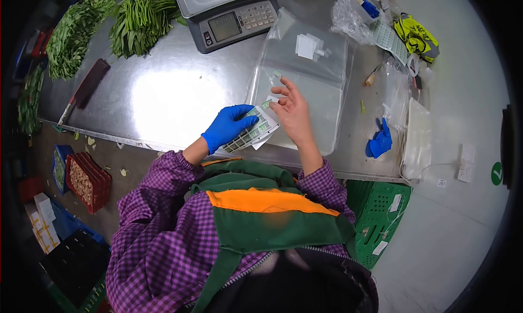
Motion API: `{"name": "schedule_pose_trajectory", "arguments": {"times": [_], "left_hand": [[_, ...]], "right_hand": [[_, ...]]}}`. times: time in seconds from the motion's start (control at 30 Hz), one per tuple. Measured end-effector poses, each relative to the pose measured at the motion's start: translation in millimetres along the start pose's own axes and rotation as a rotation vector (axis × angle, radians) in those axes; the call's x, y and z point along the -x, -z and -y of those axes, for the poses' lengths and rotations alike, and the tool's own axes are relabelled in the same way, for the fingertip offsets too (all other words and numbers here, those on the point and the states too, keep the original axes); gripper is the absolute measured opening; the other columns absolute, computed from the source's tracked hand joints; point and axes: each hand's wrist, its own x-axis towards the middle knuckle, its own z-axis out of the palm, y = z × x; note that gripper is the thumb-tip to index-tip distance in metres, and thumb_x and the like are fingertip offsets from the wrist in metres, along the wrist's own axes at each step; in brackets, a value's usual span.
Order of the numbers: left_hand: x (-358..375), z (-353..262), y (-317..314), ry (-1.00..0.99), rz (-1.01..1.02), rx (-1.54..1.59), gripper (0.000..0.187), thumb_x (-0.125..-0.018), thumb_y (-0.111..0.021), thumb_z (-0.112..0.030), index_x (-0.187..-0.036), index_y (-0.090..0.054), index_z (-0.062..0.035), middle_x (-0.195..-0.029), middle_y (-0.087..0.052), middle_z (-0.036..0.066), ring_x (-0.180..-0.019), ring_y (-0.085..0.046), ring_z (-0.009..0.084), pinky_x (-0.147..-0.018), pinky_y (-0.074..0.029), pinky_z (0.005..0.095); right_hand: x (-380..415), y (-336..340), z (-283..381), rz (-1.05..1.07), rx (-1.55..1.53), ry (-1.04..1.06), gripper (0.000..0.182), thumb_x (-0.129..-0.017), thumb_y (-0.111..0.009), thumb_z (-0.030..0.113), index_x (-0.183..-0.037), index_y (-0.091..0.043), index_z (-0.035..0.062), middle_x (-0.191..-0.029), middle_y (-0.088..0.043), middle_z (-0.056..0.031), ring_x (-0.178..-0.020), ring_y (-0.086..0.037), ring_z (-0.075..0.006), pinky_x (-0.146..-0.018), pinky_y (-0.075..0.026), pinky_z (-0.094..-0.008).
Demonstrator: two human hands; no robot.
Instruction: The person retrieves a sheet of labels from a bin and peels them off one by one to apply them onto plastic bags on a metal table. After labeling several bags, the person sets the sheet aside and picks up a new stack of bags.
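My left hand point(227, 127), in a blue glove, grips a sheet of small green-and-white labels point(257, 128) in front of my body. My right hand point(293, 110) is bare and pinches a label at the sheet's upper corner between thumb and a finger, its other fingers raised. Just above those fingertips a small green label point(277, 73) shows over a stack of clear plastic bags point(316, 84). Small white papers point(308, 46) lie on the upper part of the bags.
A scale point(234, 27) stands at the back, left of which lie leafy green bundles point(143, 22). A brush point(87, 87) rests at the table's left. Toward the right are a blue glove point(379, 140), plastic wrappings point(351, 20) and a yellow item point(417, 38). Green crates point(384, 218) stand below.
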Motion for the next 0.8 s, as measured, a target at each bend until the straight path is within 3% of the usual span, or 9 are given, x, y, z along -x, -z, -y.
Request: {"name": "schedule_pose_trajectory", "arguments": {"times": [0.13, 0.23, 0.3, 0.33, 0.37, 0.43, 0.57, 0.73, 0.8], "left_hand": [[-5, 5, 1, 0.003, 0.011, -0.031, 0.033, -0.088, -0.061, -0.022, -0.113, -0.061, -0.0001, -0.097, -0.067, 0.009, -0.086, -0.061, 0.0123, -0.079, -0.049, 0.0264], [-5, 1, 3, -0.172, 0.058, 0.043, 0.034, -0.089, -0.06, -0.027, -0.112, -0.062, -0.0028, -0.096, -0.068, 0.006, -0.087, -0.061, 0.0121, -0.079, -0.048, 0.0277], [-5, -1, 5, 0.003, 0.067, -0.163, 0.03, -0.09, -0.057, -0.028, -0.109, -0.064, -0.0053, -0.095, -0.066, 0.004, -0.087, -0.059, 0.0117, -0.081, -0.046, 0.0286], [-4, -11, 2, 0.004, -0.04, -0.601, 0.027, -0.089, -0.059, -0.026, -0.108, -0.064, -0.0077, -0.097, -0.065, 0.004, -0.085, -0.06, 0.0128, -0.081, -0.047, 0.0285], [-6, -8, 0, 0.005, -0.043, -0.601, 0.027, -0.089, -0.059, -0.026, -0.108, -0.064, -0.0077, -0.097, -0.065, 0.004, -0.085, -0.06, 0.0128, -0.081, -0.047, 0.0285], [-6, -10, -5, -0.464, -0.267, -0.553, 0.033, -0.084, -0.065, -0.034, -0.106, -0.065, -0.0099, -0.092, -0.065, 0.008, -0.08, -0.061, 0.0168, -0.076, -0.048, 0.0281], [-11, -10, -18, -0.054, -0.086, 0.196, 0.027, -0.087, -0.063, -0.024, -0.103, -0.064, -0.0025, -0.093, -0.066, 0.006, -0.082, -0.06, 0.0116, -0.075, -0.048, 0.0254], [-17, -3, -16, -0.077, -0.093, 0.239, 0.022, -0.088, -0.061, -0.019, -0.099, -0.064, -0.0004, -0.091, -0.066, 0.004, -0.08, -0.059, 0.0093, -0.073, -0.048, 0.0239], [-13, -6, -15, -0.19, -0.114, -0.008, 0.017, -0.088, -0.06, -0.014, -0.098, -0.063, -0.0013, -0.088, -0.066, 0.004, -0.082, -0.06, 0.0105, -0.074, -0.048, 0.0251]], "right_hand": [[1, 6, 5, -0.047, -0.107, -0.008, 0.06, -0.079, -0.057, -0.01, -0.134, -0.037, 0.0023, -0.11, -0.052, -0.0104, -0.079, -0.054, -0.0089, -0.073, -0.047, -0.0224], [3, 8, 8, -0.063, -0.137, -0.015, 0.059, -0.079, -0.058, -0.009, -0.133, -0.038, 0.0019, -0.109, -0.052, -0.0097, -0.079, -0.053, -0.0085, -0.073, -0.047, -0.0218], [5, 8, 8, -0.065, -0.141, -0.017, 0.059, -0.079, -0.059, -0.009, -0.132, -0.038, 0.0019, -0.109, -0.052, -0.0095, -0.079, -0.053, -0.0085, -0.073, -0.047, -0.0217], [6, 6, 9, -0.074, -0.148, -0.021, 0.059, -0.078, -0.06, -0.009, -0.132, -0.039, 0.0019, -0.108, -0.052, -0.0092, -0.079, -0.053, -0.0086, -0.073, -0.047, -0.0216], [6, 5, 9, -0.082, -0.155, -0.023, 0.059, -0.078, -0.061, -0.009, -0.132, -0.04, 0.0018, -0.108, -0.052, -0.009, -0.079, -0.053, -0.0087, -0.073, -0.047, -0.0216], [6, 3, 8, -0.086, -0.142, -0.021, 0.059, -0.078, -0.061, -0.008, -0.131, -0.04, 0.0017, -0.108, -0.052, -0.009, -0.08, -0.053, -0.0089, -0.073, -0.047, -0.0217], [10, -1, 10, -0.058, -0.159, -0.046, 0.059, -0.077, -0.065, -0.003, -0.131, -0.04, 0.0005, -0.11, -0.054, -0.0101, -0.087, -0.055, -0.0117, -0.076, -0.048, -0.0242], [12, 5, 7, -0.014, -0.248, -0.075, 0.06, -0.079, -0.064, -0.002, -0.133, -0.038, 0.001, -0.11, -0.054, -0.0111, -0.088, -0.057, -0.0128, -0.077, -0.048, -0.0245], [13, 8, 6, -0.012, -0.279, -0.107, 0.06, -0.08, -0.063, -0.002, -0.134, -0.037, 0.0011, -0.11, -0.054, -0.0113, -0.087, -0.057, -0.0122, -0.076, -0.047, -0.0236]]}}
